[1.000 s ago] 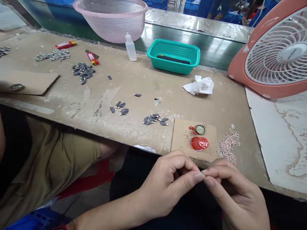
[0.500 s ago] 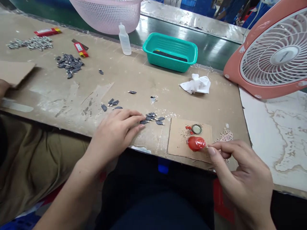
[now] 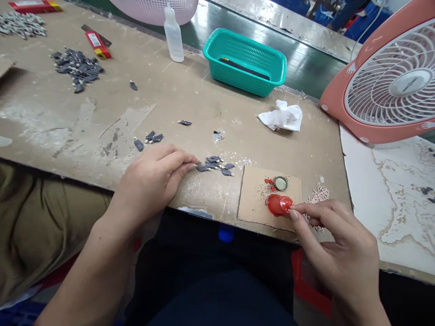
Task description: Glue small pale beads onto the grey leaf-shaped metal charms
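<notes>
My left hand (image 3: 159, 174) rests on the table edge, thumb and forefinger pinched on what looks like a dark grey leaf-shaped piece. Touching its fingertips is a small cluster of dark grey leaf-shaped pieces (image 3: 213, 162) with pale tips. My right hand (image 3: 336, 242) pinches a small pale thing, mostly hidden by the fingers, against the end of a glossy red cup-like piece (image 3: 278, 204). That red piece lies on a cardboard square (image 3: 251, 199), next to a crimped bottle cap (image 3: 281, 183) and red bits (image 3: 270, 182). Tiny pale beads (image 3: 318, 194) are heaped beyond my right fingers.
A pink fan (image 3: 401, 86) stands at the right. Toward the back are a green basket (image 3: 244, 74), a squeeze bottle (image 3: 174, 38) and crumpled tissue (image 3: 282, 117). More dark pieces (image 3: 77, 67) are piled at the left, near a red-yellow packet (image 3: 97, 44). A neighbour's leg (image 3: 44, 226) is at the left.
The view has shifted, moving the left-hand things up and left. My right hand's fingertips have come closer against the red piece. My left hand stays by the dark pieces.
</notes>
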### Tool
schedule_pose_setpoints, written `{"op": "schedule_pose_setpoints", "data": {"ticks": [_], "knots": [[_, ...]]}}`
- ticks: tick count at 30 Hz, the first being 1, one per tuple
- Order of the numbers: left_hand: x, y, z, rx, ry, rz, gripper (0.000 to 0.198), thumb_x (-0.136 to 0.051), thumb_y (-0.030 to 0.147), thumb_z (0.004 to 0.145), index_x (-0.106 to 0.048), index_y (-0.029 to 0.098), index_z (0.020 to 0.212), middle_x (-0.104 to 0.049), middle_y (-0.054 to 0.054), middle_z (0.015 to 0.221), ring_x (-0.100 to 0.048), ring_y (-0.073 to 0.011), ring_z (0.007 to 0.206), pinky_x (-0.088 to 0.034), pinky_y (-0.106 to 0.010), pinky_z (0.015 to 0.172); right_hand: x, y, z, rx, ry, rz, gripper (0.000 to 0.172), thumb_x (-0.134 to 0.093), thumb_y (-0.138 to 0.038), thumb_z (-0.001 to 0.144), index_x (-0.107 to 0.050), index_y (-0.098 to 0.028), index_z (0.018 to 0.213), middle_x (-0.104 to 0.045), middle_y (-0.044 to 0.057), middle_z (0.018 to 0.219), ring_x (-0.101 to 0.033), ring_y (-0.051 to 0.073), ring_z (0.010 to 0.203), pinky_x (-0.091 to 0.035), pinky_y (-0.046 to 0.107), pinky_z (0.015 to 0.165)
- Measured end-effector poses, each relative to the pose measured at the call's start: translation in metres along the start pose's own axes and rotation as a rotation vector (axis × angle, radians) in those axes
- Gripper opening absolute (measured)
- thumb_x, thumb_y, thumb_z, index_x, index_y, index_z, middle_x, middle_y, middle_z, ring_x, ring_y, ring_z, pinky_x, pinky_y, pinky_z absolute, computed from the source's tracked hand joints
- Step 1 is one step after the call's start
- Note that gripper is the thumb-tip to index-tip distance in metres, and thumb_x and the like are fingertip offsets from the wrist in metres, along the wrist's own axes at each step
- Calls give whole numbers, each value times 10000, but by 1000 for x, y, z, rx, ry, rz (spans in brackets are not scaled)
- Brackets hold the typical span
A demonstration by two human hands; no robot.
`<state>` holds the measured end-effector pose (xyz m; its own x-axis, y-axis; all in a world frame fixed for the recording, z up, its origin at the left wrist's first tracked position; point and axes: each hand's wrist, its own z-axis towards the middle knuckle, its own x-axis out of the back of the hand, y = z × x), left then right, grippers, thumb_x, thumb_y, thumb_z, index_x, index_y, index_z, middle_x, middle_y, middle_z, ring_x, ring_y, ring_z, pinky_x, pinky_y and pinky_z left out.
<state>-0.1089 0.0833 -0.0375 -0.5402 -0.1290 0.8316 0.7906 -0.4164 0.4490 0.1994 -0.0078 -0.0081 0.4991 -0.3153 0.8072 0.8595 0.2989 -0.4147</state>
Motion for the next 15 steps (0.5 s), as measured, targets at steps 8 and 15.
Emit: {"op": "schedule_pose_setpoints", "data": {"ticks": [8,15], "knots": [[10,9,-6,12,22,-154,232,-472,290,1058,-702,269,1048,-694,-33,1013,-627,-235,1022,-452,-334,958,-1,-1,1,67,3,-67,83,-717,-145,907,-709,-196,972,-614,-8,807,-531,117,739,-452,291,718],[4,42,-22,145,53,-534,155,-530,232,1057,-684,256,1046,-700,11,972,-668,-120,759,-533,-236,733,1,-6,-5,-127,140,96,114,-760,-165,879,-745,-238,966,-632,-12,815,-559,124,725,-443,302,674]]}}
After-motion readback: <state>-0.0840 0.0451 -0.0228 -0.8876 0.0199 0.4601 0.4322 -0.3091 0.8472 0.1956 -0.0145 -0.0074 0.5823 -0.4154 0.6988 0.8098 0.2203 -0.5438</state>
